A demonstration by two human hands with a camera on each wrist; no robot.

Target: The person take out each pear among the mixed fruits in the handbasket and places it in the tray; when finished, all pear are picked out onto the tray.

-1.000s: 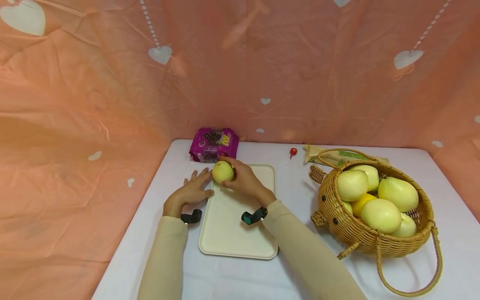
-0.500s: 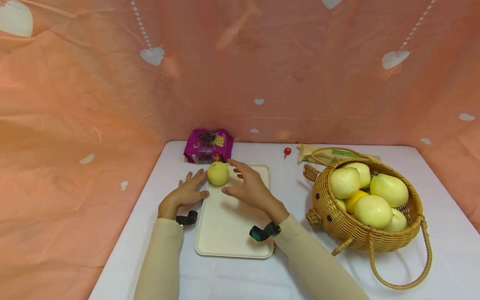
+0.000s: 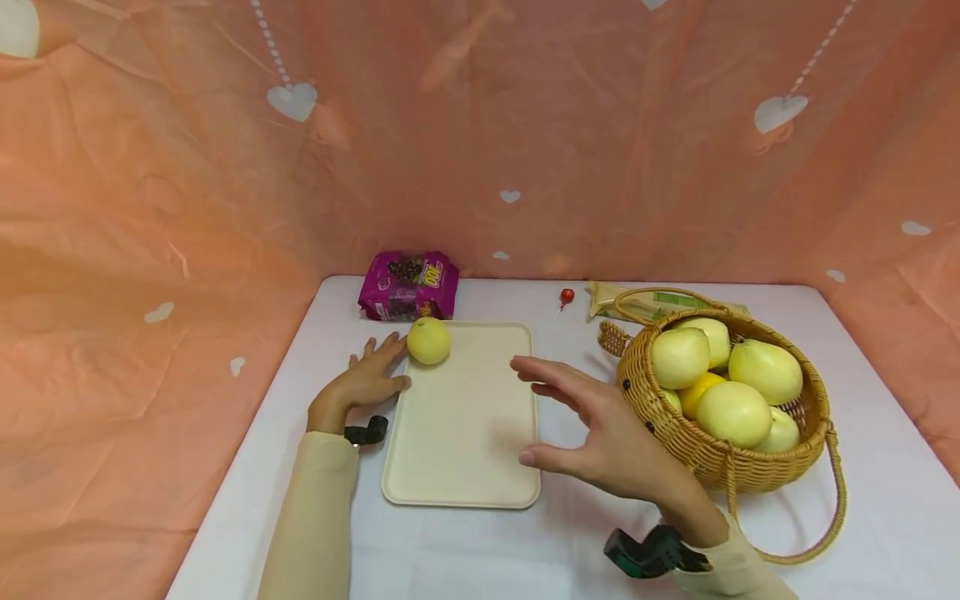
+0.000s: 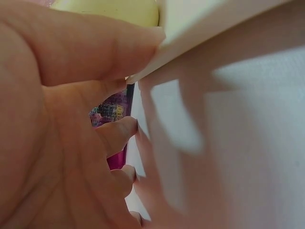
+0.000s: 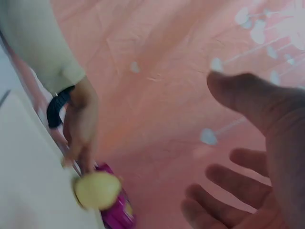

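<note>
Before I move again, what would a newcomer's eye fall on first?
Probably the wicker basket on the table's right side, filled with large pale fruit around one brighter yellow piece. Next, the lone round fruit at the cream tray's far left corner, beside the left hand. The purple packet just beyond that corner also stands out.

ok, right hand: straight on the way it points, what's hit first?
Probably the round, pale yellow-green fruit at the far left corner of the cream, rectangular tray. Depth is unclear: the right hand looks raised, so it might pass above.
</note>
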